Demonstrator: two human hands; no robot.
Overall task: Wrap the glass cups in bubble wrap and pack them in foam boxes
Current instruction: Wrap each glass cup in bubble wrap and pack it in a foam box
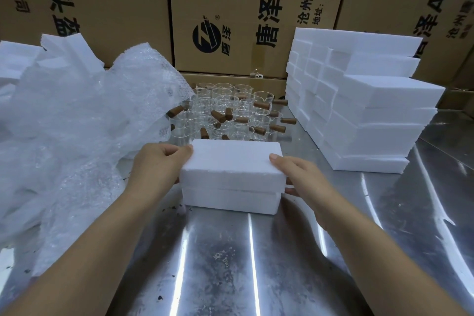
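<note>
A closed white foam box stands on the steel table in the middle, lid on its lower half. My left hand grips its left end, thumb on the lid and fingers down the side. My right hand grips the right end the same way. Behind the box stand several clear glass cups with brown wooden handles. A large heap of bubble wrap lies at the left, reaching to my left wrist.
A tall stack of white foam boxes rises at the right back. More foam pieces sit behind the bubble wrap at the left. Printed cardboard cartons wall off the back. Dark crumbs dot the table in front.
</note>
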